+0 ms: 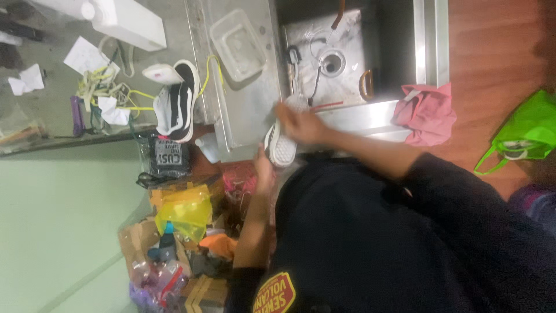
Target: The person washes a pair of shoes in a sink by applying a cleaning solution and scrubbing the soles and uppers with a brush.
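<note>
While the person leans over the steel sink (425, 40), both hands are on a white shoe (280, 146). It is at the front edge of the sink, just over the steel desk (246, 110), and its pale sole faces the camera. The left hand (265, 169) is under the shoe at its lower end, and the fingers look closed on it, though part of the hand is hidden. The right hand (300, 124) lies on top of the shoe at the sink side, with the fingers curled against it; the picture is too blurry to tell if something small is in that hand. So the shoe sits between the two hands, touching both. A second shoe, black and white (178, 104), lies on the desk well off to the side, next to yellow laces (107, 87). A clear plastic tub (238, 43) stands on the desk near the sink. A pink cloth (425, 113) hangs over the sink edge on the other side. A green bag (524, 130) lies on the brown floor.
</note>
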